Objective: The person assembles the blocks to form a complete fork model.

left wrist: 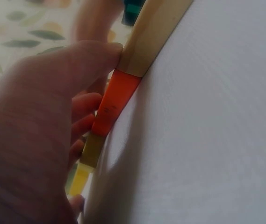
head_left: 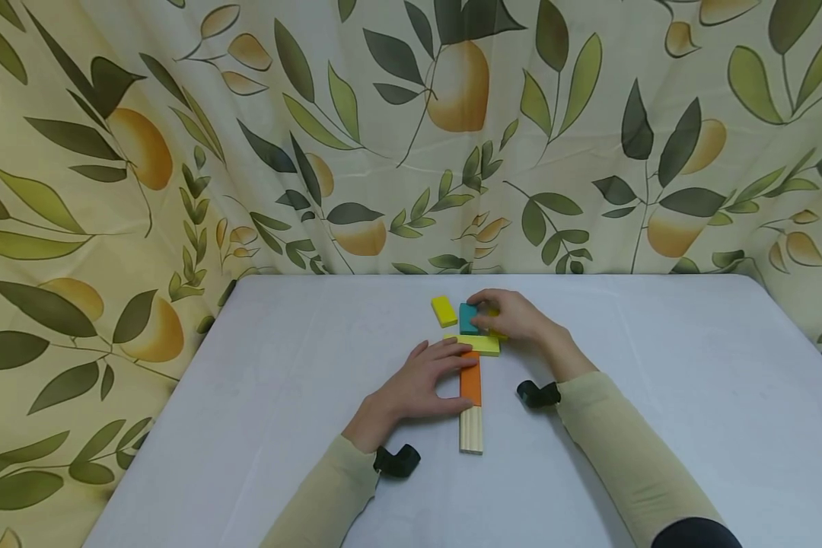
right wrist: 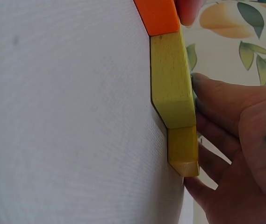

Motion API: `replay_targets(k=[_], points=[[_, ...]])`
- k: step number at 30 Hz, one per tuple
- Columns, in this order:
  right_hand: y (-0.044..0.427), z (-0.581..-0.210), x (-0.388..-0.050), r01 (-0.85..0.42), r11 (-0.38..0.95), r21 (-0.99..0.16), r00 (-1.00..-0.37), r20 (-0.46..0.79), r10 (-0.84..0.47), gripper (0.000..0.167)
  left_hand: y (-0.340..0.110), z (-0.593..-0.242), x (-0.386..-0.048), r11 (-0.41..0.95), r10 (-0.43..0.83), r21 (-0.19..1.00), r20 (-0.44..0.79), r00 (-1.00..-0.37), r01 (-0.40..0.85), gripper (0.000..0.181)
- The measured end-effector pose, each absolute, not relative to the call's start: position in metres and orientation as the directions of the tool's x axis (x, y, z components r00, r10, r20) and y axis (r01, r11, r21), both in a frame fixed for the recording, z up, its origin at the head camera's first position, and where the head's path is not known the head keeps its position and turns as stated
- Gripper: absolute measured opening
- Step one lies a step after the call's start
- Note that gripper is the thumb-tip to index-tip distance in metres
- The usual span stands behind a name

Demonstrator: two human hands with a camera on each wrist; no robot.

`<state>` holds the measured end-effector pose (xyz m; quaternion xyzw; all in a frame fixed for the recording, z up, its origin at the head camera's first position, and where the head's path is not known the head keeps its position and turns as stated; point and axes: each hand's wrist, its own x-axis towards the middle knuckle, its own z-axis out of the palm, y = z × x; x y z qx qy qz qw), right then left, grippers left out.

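Flat wooden blocks form a line on the table. Nearest is a plain wood block [head_left: 471,431], then an orange block [head_left: 475,384], then a yellow-green block [head_left: 488,346] set crosswise. My left hand [head_left: 421,384] lies beside and over the orange block with fingers extended. Its thumb touches near the joint with the plain block. Beyond the crosswise block, my right hand [head_left: 514,316] holds a teal block [head_left: 466,320] between thumb and forefinger. A yellow block [right wrist: 183,144] lies partly hidden under that hand. Another yellow block [head_left: 444,311] lies slanted to the left of the teal one.
A white cloth covers the table [head_left: 281,426]. Behind it and at the left hangs a curtain [head_left: 411,190] printed with leaves and fruit. A small black wrist camera [head_left: 399,461] sits at the left cuff, another camera [head_left: 538,394] at the right cuff.
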<state>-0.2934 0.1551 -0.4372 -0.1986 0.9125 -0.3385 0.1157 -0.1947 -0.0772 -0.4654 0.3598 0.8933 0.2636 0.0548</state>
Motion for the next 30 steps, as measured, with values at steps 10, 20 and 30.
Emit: replay_targets(k=[10, 20, 30], points=[[0.1545, -0.4356, -0.2912, -0.269, 0.691, -0.671, -0.896, -0.089, -0.435, 0.044, -0.0774, -0.4644, -0.1938, 0.599, 0.673, 0.515, 0.091, -0.734, 0.613, 0.064], [0.1545, -0.4353, -0.2909, -0.268, 0.692, -0.67, -0.893, -0.097, -0.44, 0.044, -0.0773, -0.4637, -0.1935, 0.607, 0.672, 0.501, 0.092, -0.735, 0.618, 0.064], [0.1549, -0.4346, -0.2893, -0.256, 0.69, -0.677, -0.891, -0.113, -0.441, 0.043, -0.0771, -0.4642, -0.1934, 0.607, 0.671, 0.509, 0.082, -0.737, 0.61, 0.064]])
